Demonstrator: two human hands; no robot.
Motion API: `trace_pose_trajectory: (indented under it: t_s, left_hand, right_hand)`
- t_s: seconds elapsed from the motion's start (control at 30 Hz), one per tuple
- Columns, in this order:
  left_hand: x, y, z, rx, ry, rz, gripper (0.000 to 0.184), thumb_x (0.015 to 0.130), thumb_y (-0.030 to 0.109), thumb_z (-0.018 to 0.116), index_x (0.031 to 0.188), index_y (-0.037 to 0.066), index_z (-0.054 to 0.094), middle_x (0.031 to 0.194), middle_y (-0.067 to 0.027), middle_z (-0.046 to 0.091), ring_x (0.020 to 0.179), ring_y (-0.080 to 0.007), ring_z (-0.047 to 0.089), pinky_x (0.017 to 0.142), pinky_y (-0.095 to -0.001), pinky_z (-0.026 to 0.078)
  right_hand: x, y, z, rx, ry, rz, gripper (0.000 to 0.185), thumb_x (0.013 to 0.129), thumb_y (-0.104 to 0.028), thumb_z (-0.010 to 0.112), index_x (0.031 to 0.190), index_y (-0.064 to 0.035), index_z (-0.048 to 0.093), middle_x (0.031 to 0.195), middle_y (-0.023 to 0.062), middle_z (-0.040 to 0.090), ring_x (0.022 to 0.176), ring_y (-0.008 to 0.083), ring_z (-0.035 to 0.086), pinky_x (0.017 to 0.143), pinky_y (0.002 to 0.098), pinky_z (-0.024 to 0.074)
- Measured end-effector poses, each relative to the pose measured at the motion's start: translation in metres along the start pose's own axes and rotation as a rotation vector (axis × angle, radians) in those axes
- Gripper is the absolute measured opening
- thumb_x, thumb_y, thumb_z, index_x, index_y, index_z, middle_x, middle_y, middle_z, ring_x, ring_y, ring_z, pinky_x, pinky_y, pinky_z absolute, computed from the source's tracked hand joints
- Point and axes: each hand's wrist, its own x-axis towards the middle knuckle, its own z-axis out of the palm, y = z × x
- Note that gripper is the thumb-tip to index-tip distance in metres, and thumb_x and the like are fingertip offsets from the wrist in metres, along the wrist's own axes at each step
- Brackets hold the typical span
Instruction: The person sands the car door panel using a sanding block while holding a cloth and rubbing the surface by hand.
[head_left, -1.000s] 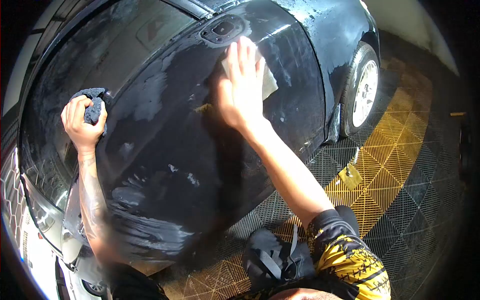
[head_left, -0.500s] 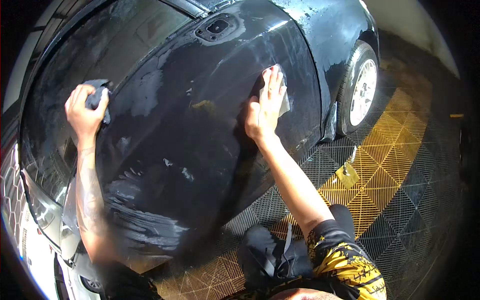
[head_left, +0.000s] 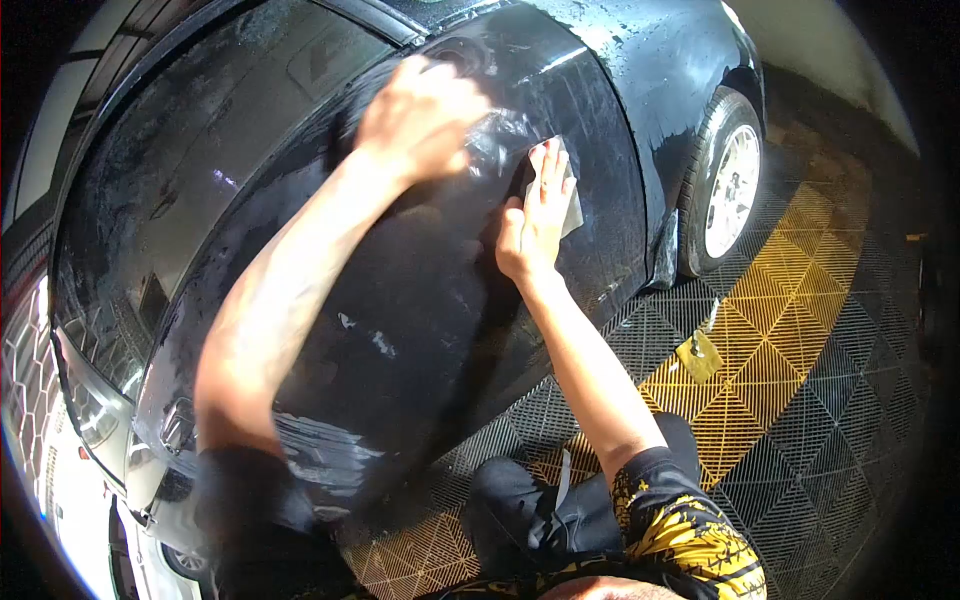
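A dark car door panel [head_left: 400,290] with whitish smears and scuffs fills the middle of the view. My right hand [head_left: 535,225] lies against its right part, pressing a pale sheet [head_left: 572,208] to the surface; the sheet's edge shows beside and above the fingers. My left hand [head_left: 425,115] is over the upper part of the door, beside the door handle recess, and is smeared by motion. Its fingers look curled, but whatever they hold is hidden. Shiny wet-looking streaks [head_left: 500,135] lie between the two hands.
A car wheel [head_left: 732,190] stands at the right. On the yellow and grey grid floor [head_left: 780,280] lies a yellowish square sheet [head_left: 700,357]. The dark car window [head_left: 200,130] is at upper left, and a white vehicle [head_left: 85,510] shows at lower left.
My left hand has swung from the window edge at left up and right across the door; the dark cloth it held is out of sight. My right hand moved right and down with its sheet.
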Motion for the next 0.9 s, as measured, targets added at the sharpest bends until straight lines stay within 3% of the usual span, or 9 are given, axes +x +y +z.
trace_pose_trajectory:
  t_s: [0.03, 0.1, 0.17, 0.33, 0.4, 0.53, 0.73, 0.9]
  left_hand:
    - [-0.026, -0.005, -0.011, 0.004, 0.097, 0.025, 0.04, 0.056, 0.02, 0.078, 0.094, 0.014, 0.07, 0.093, -0.0041, 0.068, 0.097, -0.0245, 0.064, 0.097, -0.045, 0.046]
    - [-0.073, -0.012, -0.043, 0.009, -0.086, -0.101, 0.035, 0.057, 0.023, 0.078, 0.088, 0.012, 0.067, 0.09, -0.0048, 0.066, 0.092, -0.0258, 0.063, 0.095, -0.046, 0.045]
    - [-0.122, -0.028, -0.061, 0.042, -0.071, -0.173, 0.033, 0.058, 0.028, 0.079, 0.08, 0.011, 0.062, 0.084, -0.0061, 0.064, 0.087, -0.0283, 0.062, 0.091, -0.0463, 0.046]
    - [-0.216, -0.056, -0.092, 0.093, 0.078, -0.229, 0.026, 0.058, 0.018, 0.078, 0.077, 0.008, 0.062, 0.087, -0.0071, 0.065, 0.09, -0.0288, 0.064, 0.092, -0.0468, 0.045]
    - [-0.228, -0.059, -0.095, 0.113, 0.089, -0.242, 0.026, 0.059, 0.016, 0.077, 0.078, 0.007, 0.062, 0.088, -0.0074, 0.065, 0.09, -0.0291, 0.063, 0.092, -0.047, 0.045]
    - [-0.233, -0.057, -0.093, 0.191, 0.142, -0.263, 0.026, 0.061, 0.014, 0.076, 0.079, 0.006, 0.06, 0.091, -0.0086, 0.063, 0.091, -0.0306, 0.062, 0.093, -0.0474, 0.045]
    - [-0.232, -0.057, -0.09, 0.238, 0.157, -0.245, 0.023, 0.066, 0.016, 0.074, 0.082, 0.006, 0.059, 0.091, -0.0088, 0.061, 0.092, -0.0316, 0.062, 0.093, -0.0474, 0.045]
    - [-0.229, -0.055, -0.091, 0.248, 0.127, -0.235, 0.024, 0.066, 0.017, 0.073, 0.082, 0.007, 0.058, 0.09, -0.0084, 0.062, 0.091, -0.031, 0.062, 0.094, -0.0466, 0.044]
  right_hand:
    - [0.0, 0.0, 0.001, 0.002, 0.001, 0.003, 0.077, 0.082, -0.015, 0.047, 0.154, 0.005, 0.029, 0.165, 0.025, 0.017, 0.153, 0.047, 0.011, 0.121, 0.0623, 0.0073]
    - [0.001, 0.001, 0.002, 0.024, 0.03, -0.012, 0.074, 0.086, -0.016, 0.041, 0.156, 0.0021, 0.027, 0.165, 0.0238, 0.019, 0.154, 0.0442, 0.012, 0.122, 0.0591, 0.0048]
    - [0.001, -0.001, 0.0, 0.026, 0.02, -0.006, 0.074, 0.086, -0.016, 0.041, 0.156, 0.0021, 0.027, 0.166, 0.0237, 0.019, 0.154, 0.0442, 0.011, 0.122, 0.059, 0.0046]
    - [-0.001, 0.0, -0.001, 0.036, 0.018, -0.032, 0.075, 0.086, -0.017, 0.04, 0.157, 0.0016, 0.026, 0.166, 0.0241, 0.018, 0.154, 0.0443, 0.011, 0.121, 0.0591, 0.004]
    - [-0.001, 0.002, -0.002, 0.038, -0.003, -0.04, 0.075, 0.084, -0.014, 0.046, 0.153, 0.0065, 0.03, 0.165, 0.0274, 0.017, 0.152, 0.0493, 0.012, 0.12, 0.0629, 0.0073]
    - [-0.003, 0.0, -0.005, 0.027, -0.026, -0.024, 0.076, 0.083, -0.015, 0.046, 0.154, 0.0058, 0.028, 0.165, 0.0274, 0.015, 0.153, 0.0482, 0.011, 0.12, 0.063, 0.0061]
    - [-0.039, -0.015, -0.012, 0.064, -0.296, -0.134, 0.085, 0.076, -0.018, 0.049, 0.155, 0.0038, 0.027, 0.165, 0.0261, 0.017, 0.153, 0.0457, 0.011, 0.121, 0.0633, 0.0045]
    - [0.012, -0.006, -0.006, 0.027, -0.115, -0.082, 0.081, 0.081, -0.016, 0.049, 0.155, 0.0065, 0.024, 0.165, 0.0281, 0.013, 0.153, 0.0468, 0.008, 0.121, 0.0638, 0.004]
